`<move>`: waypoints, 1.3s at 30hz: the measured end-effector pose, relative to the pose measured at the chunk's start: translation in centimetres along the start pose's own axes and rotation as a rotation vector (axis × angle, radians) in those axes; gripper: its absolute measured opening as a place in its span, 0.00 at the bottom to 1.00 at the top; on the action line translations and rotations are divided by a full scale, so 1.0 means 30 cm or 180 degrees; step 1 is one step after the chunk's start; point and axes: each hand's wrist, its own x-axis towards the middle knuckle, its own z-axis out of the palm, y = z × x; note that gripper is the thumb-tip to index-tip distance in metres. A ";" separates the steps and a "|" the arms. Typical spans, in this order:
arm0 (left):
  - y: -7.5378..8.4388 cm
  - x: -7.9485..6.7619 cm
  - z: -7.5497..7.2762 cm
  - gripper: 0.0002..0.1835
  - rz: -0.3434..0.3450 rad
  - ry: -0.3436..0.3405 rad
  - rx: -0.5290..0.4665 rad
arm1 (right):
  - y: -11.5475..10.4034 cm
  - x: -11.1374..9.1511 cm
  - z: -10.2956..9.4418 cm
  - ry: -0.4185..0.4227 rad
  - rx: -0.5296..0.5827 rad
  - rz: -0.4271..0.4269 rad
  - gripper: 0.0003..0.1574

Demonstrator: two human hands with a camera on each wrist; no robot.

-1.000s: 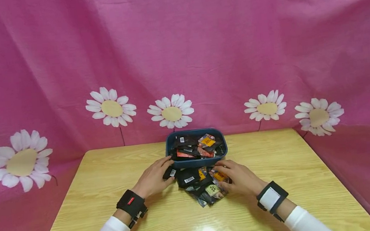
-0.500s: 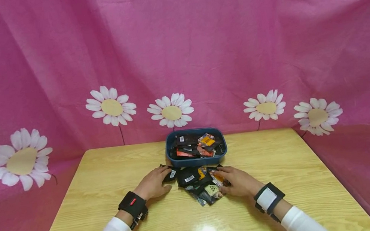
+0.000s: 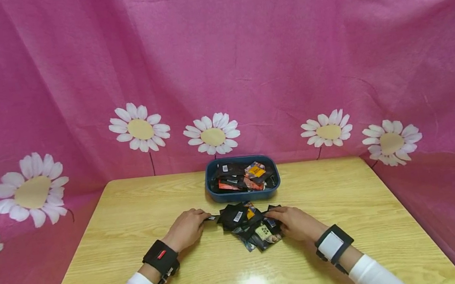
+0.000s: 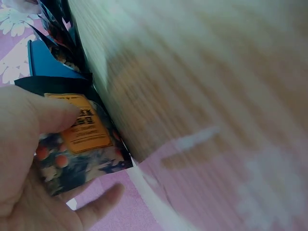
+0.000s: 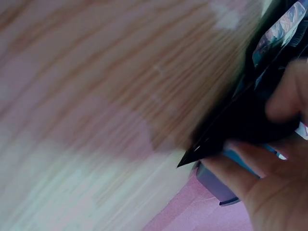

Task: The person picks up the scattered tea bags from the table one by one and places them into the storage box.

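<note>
In the head view my left hand (image 3: 186,229) pinches a small flat packet (image 3: 212,217) at the left side of a pile. From the left wrist, this packet shows an orange label and a printed fruit-like picture, with my thumb (image 4: 53,114) on its face and fingers behind. My right hand (image 3: 296,222) pinches a black packet (image 5: 255,113) at the pile's right side, thumb on one face and fingers on the other. Between both hands lies the pile of black packets (image 3: 235,217), some with white barcode labels.
Just behind the pile stands a blue bin (image 3: 243,196) holding several similar packets. All this is on a wooden table (image 3: 134,207). A pink cloth (image 3: 244,66) printed with white daisies hangs behind and beside it.
The left hand's packet has gone from lying flat to tilted on edge. On the right, a colourful packet face has given way to a black one under my right hand.
</note>
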 end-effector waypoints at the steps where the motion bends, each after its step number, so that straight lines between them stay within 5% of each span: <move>1: 0.000 -0.003 -0.001 0.14 -0.0021 0.0013 -0.0045 | 0.002 -0.002 0.000 0.0059 -0.0014 -0.0024 0.35; 8: 0.011 -0.020 -0.022 0.14 -0.0111 0.0160 -0.0189 | 0.011 -0.016 -0.018 0.0455 0.0009 -0.0003 0.21; 19: 0.072 -0.012 -0.189 0.25 -0.0015 0.0642 -0.0252 | -0.009 -0.036 -0.185 0.0958 -0.0076 -0.0176 0.26; 25: 0.072 0.084 -0.261 0.25 -0.0004 0.0705 0.0011 | -0.006 0.011 -0.276 0.1053 -0.0221 -0.0115 0.24; 31: 0.054 0.203 -0.302 0.25 -0.0043 0.0776 0.0010 | -0.020 0.137 -0.333 0.1073 -0.0234 -0.0273 0.25; 39: 0.058 0.380 -0.213 0.23 -0.0179 0.0534 -0.0093 | 0.059 0.279 -0.268 0.1090 -0.0285 -0.0199 0.25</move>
